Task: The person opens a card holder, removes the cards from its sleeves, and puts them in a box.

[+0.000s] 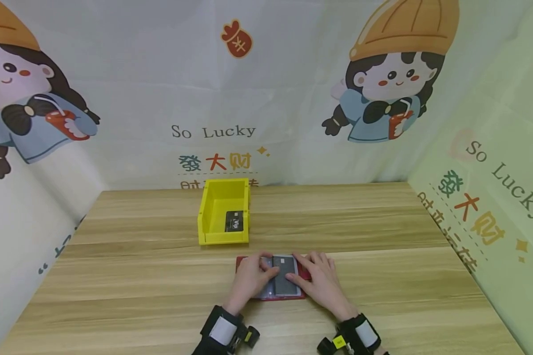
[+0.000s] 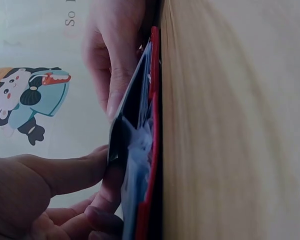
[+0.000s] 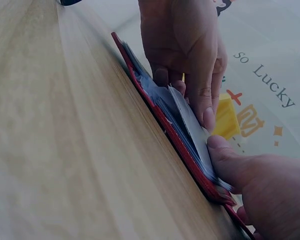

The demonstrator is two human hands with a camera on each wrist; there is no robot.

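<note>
A red card holder (image 1: 277, 299) lies spread on the table, its clear plastic sleeves (image 2: 140, 142) fanned a little above the cover. Over its middle is a dark grey card (image 1: 286, 278) with a small chip mark; whether it sits fully inside a sleeve I cannot tell. My left hand (image 1: 250, 277) pinches the card's left edge between thumb and index finger, lifting it slightly off the sleeves. From the other side, my right hand (image 1: 322, 281) holds the card holder, its thumb on the card's right edge. The right hand's lower fingers are partly hidden in the right wrist view.
Behind the card holder, a yellow bin (image 1: 224, 239) stands near the table's back edge, with a black card marked Vip (image 1: 234, 221) inside. A printed cloth (image 1: 293, 108) hangs around the wooden table (image 1: 137, 276).
</note>
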